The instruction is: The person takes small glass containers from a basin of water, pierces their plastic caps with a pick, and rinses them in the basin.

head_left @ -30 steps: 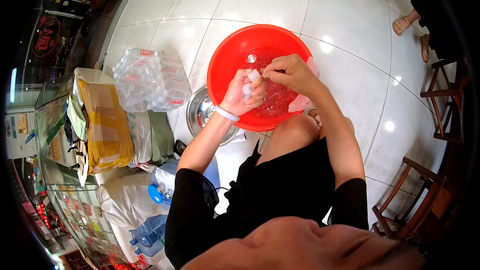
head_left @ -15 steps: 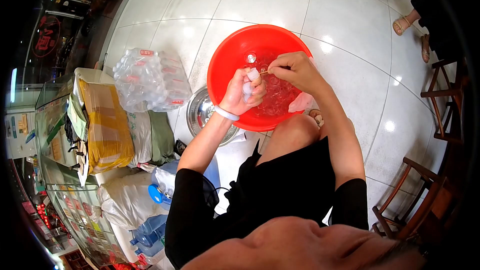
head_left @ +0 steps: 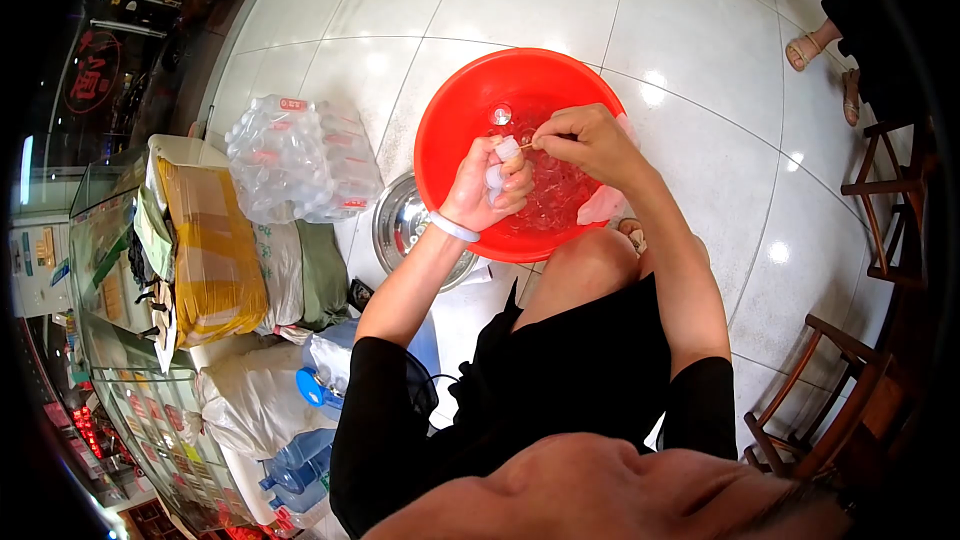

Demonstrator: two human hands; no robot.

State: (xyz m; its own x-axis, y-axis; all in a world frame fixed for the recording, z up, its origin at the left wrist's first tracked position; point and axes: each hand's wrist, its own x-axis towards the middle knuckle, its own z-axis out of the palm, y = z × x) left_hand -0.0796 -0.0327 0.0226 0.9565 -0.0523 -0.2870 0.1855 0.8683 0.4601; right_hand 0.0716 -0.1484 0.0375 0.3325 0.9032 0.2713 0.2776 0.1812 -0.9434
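Note:
My left hand (head_left: 482, 185), with a pale bangle at the wrist, is closed around a small whitish translucent object (head_left: 508, 149) whose kind I cannot make out. A second rounded, pale part (head_left: 494, 177) shows between the fingers; whether it belongs to the same piece is unclear. My right hand (head_left: 590, 140) pinches a thin light-brown stick (head_left: 527, 146), its tip at the top of the whitish object. Both hands are above a large red plastic basin (head_left: 452, 90). Inside it lie many small clear pieces in what looks like water, with one shiny round clear item (head_left: 501, 114) near the far side.
A metal bowl (head_left: 384, 225) with small pale pieces stands left of the basin. Beyond it are shrink-wrapped bottles (head_left: 300, 160) and a taped box (head_left: 215, 255). A pink cloth-like item (head_left: 602, 205) touches the basin's right rim. Wooden chairs (head_left: 815, 390) and another person's sandalled foot (head_left: 803, 48) are at right.
Almost nothing differs. My right hand has shifted very slightly left with the stick; my left hand keeps its grip in the same place.

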